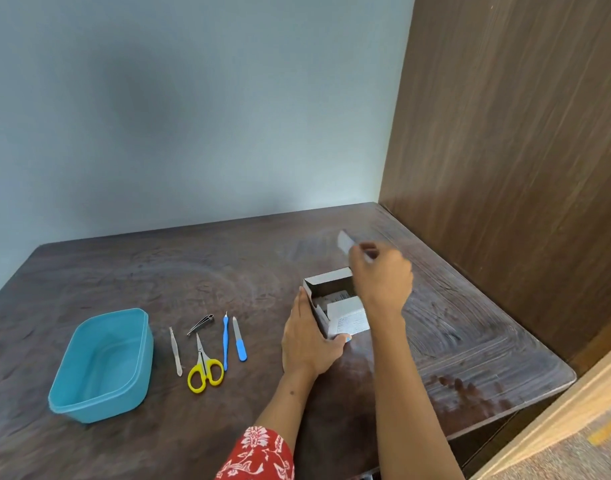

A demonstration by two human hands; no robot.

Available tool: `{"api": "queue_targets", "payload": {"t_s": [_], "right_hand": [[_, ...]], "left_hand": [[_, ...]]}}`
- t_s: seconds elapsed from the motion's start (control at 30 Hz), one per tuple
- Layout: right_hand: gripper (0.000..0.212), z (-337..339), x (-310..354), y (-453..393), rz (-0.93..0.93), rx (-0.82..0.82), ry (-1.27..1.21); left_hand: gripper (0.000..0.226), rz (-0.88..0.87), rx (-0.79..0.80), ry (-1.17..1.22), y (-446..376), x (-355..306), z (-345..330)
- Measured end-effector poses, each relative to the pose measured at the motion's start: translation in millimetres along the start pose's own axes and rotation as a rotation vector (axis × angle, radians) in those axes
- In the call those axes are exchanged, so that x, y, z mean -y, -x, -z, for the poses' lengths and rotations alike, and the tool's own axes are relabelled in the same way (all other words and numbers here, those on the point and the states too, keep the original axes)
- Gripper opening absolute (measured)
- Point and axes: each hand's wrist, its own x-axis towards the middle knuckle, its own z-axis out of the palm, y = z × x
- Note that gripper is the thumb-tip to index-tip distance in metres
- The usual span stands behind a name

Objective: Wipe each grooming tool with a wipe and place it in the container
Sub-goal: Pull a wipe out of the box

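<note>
**Pulling a wipe packet from the box**

The right hand point(380, 278) is lifting a small white wipe packet point(345, 242) above the open cardboard box point(335, 303), pinching its lower end between curled fingertips; motion blur is hiding exactly which fingers are meeting. The left hand point(306, 337) is bracing the box from its left side, palm flat against the wall, thumb hooking round the near corner. That bracing is probably worth keeping, since the light card would likely lift along with the packet otherwise, and a straight upward pull should clear the flaps cleanly.

Well to the left of the bracing hand, the tools are lying untouched on the dark, grainy wooden table point(193, 265): slim steel tweezers point(176, 351), a nail clipper point(201, 323), yellow-handled scissors point(203, 368), a thin blue-handled pick point(225, 344) and a blue-handled nail file point(239, 342). Farther left, the smooth blue plastic container point(72, 393) is standing with nothing in it.
</note>
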Motion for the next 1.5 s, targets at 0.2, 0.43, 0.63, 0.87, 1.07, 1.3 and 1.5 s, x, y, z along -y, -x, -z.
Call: {"api": "queue_targets", "payload": {"t_s": [0.2, 0.43, 0.63, 0.87, 1.07, 1.3, 1.5], "right_hand": [[0.014, -0.2, -49.7, -23.3, -0.049, -0.324, 0.091], [0.036, -1.4, -98.3, -13.4, -0.387, 0.045, 0.261], [0.034, -15.1, -111.0, -10.0, -0.382, 0.116, 0.353], [0.036, -0.6, -83.3, -12.7, -0.118, -0.194, 0.370], [0.022, -3.4, -22.9, -7.1, 0.279, -0.184, 0.130], [0.020, -50.7, -23.6, -4.3, 0.146, 0.537, 0.436], [0.019, -58.6, -32.9, 2.2, 0.145, 0.561, 0.508]], "left_hand": [[0.113, -0.011, 0.001, -0.004, 1.5, -0.6, 2.1], [0.113, -0.018, 0.019, -0.012, 1.4, -1.7, 1.8], [0.112, -0.015, 0.013, -0.012, 2.2, -2.9, 2.1], [0.112, -0.022, 0.006, -0.020, 1.9, -3.0, 2.5], [0.110, -0.034, 0.006, -0.007, 2.7, -3.7, 4.4], [0.110, -0.015, 0.017, -0.029, 2.1, -3.3, 2.5], [0.109, -0.026, 0.007, -0.048, 1.3, -3.0, 1.0]]}}
